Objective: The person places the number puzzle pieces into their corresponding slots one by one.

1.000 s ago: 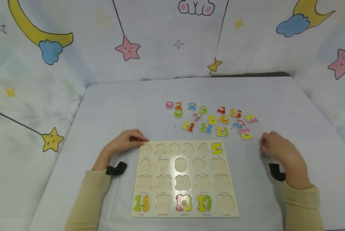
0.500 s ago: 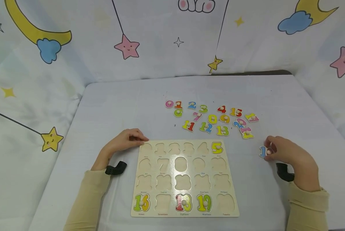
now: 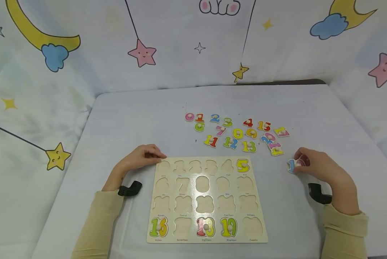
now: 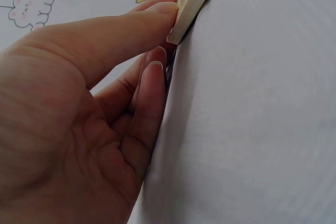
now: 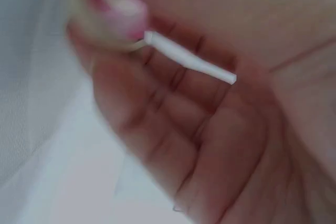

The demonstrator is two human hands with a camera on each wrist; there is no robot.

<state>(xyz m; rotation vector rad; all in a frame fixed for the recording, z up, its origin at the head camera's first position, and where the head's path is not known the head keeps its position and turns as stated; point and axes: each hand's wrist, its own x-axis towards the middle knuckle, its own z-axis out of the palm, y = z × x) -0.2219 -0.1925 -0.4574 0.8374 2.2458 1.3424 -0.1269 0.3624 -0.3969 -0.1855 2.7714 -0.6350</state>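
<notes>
At the near side of the table, I see the number board holding piece 16, piece 18 and piece 19 in its closest row. Past its right edge, the right hand pinches a blue-and-pink piece, lifted or not I cannot tell. I judge this piece is being picked up; the next move calls for matching its outline to a recess. Only the right wrist view shows a white sliver inside that hand, unidentifiable to me. At the board's far left corner, the left hand grips it; only the left wrist view shows the thumb closely. Beyond lie loose number pieces, then the printed backdrop.
</notes>
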